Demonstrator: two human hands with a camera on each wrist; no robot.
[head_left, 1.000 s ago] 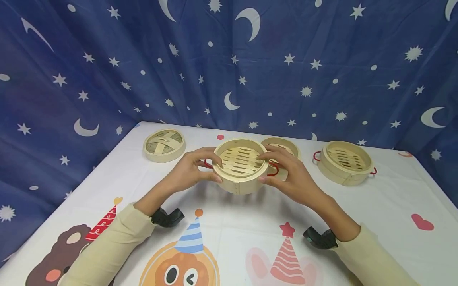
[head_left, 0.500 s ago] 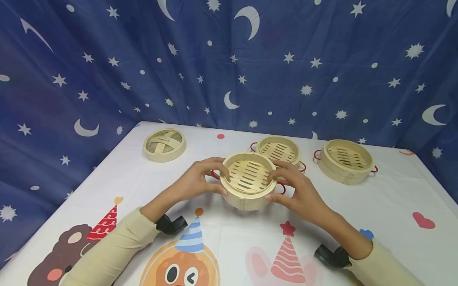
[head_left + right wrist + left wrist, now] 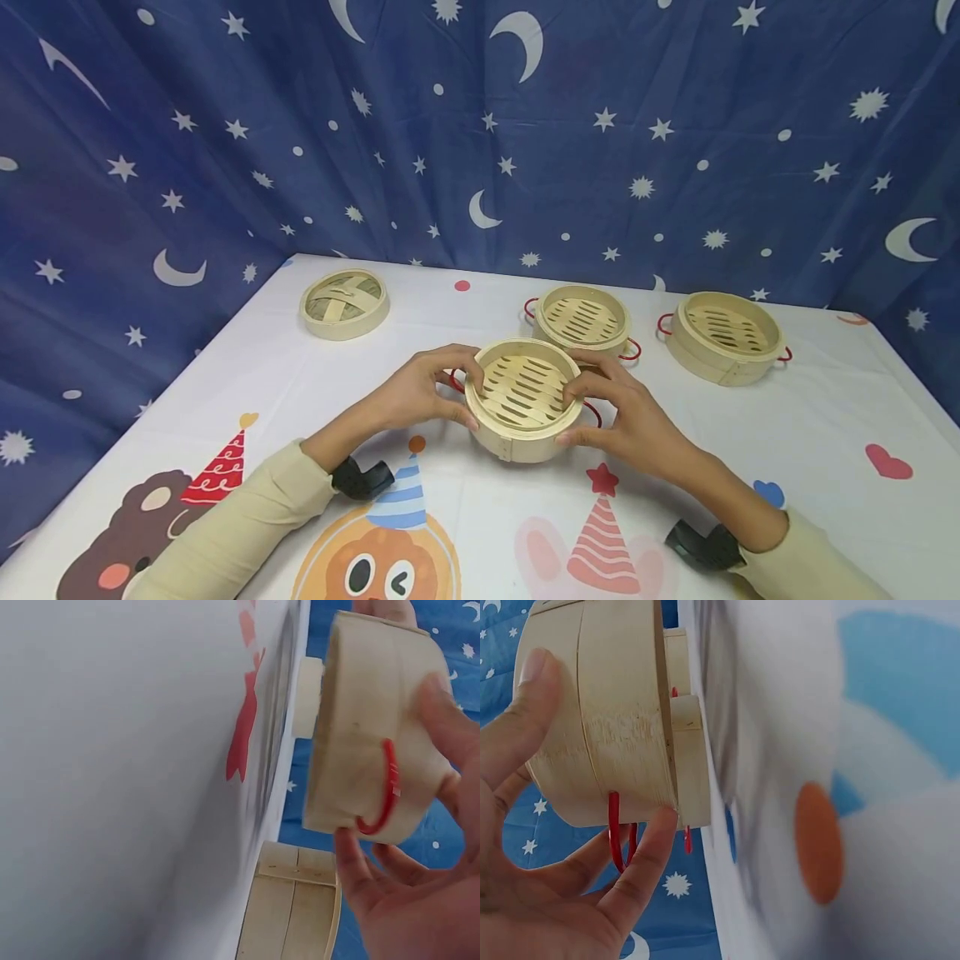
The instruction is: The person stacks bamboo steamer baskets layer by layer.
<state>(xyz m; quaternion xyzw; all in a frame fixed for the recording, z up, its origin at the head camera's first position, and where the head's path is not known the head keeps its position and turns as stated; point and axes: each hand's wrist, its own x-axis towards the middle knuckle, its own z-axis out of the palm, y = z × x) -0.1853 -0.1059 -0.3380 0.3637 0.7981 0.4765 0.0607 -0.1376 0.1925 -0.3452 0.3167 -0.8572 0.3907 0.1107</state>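
1. A big blue curtain (image 3: 660, 67) with moons and stars hung behind the held basket (image 3: 525, 400), well back from it.
2. The white worktop (image 3: 810, 400) spread out under the held basket. The side views showed a small gap between them, so the basket was up in the air, just over the cloth.
3. The far-right basket (image 3: 725, 337) sat behind the held basket and well off to its right. Its slats faced up, so I think it stood on its flat bottom.
4. The held basket was between the two hands. Having one hand on each side probably kept it steady, with its slats up.
5. The back basket (image 3: 582, 318) sat just behind the held basket, a bit to the right. Maybe it stood there to be out of the way.
6. The round lid (image 3: 345, 304) lay behind the held basket and far to its left. Its crossed straps faced up, maybe so it was easy to grab.
7. The left hand (image 3: 427, 387) and the right hand (image 3: 637, 425) both gripped the held basket. Their fingers bent over its rim, and their thumbs pressed its outside wall.
8. Red loops (image 3: 391, 784) stuck out from the held basket's sides. The hands held the wood instead, perhaps because it was stiffer.
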